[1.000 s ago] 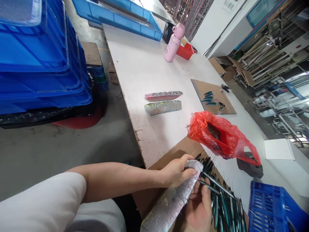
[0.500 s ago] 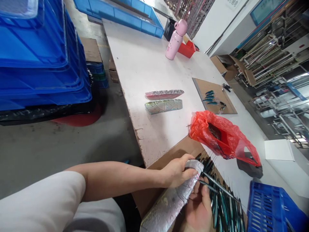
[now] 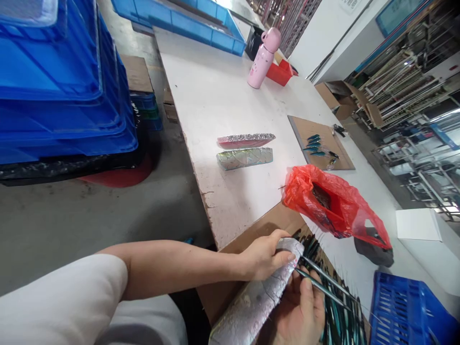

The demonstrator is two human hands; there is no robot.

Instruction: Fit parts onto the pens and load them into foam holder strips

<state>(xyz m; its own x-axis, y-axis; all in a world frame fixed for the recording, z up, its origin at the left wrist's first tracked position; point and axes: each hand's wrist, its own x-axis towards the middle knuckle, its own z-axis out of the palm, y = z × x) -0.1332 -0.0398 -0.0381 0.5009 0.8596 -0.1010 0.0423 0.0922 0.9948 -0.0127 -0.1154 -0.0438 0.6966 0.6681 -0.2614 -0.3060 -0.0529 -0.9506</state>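
My left hand (image 3: 268, 256) grips the top end of a long silver foil-wrapped block (image 3: 251, 304), thumb on its upper face. The block slants down toward the bottom edge of the view. One slender shiny stick (image 3: 328, 277) juts from the block's right edge near my left thumb. Just below it, my right hand (image 3: 302, 306) pinches a second slender teal stick (image 3: 325, 290) between thumb and fingers, its tip at the same edge. Whether that tip is inside the block I cannot tell. Beside my right hand lie many dark teal sticks (image 3: 345, 316) with thin wire ends.
Cardboard (image 3: 266, 225) lies under the sticks. A red plastic bag (image 3: 334, 201) and a blue crate (image 3: 395, 306) are to the right. Farther up the white table are two foil-covered blocks (image 3: 246, 158), a board (image 3: 323, 143) with small teal pieces and a pink bottle (image 3: 260, 60).
My right hand has shifted slightly right and up, and the stick it pinches now points out more clearly below the other one. My left hand and the block stay in place.
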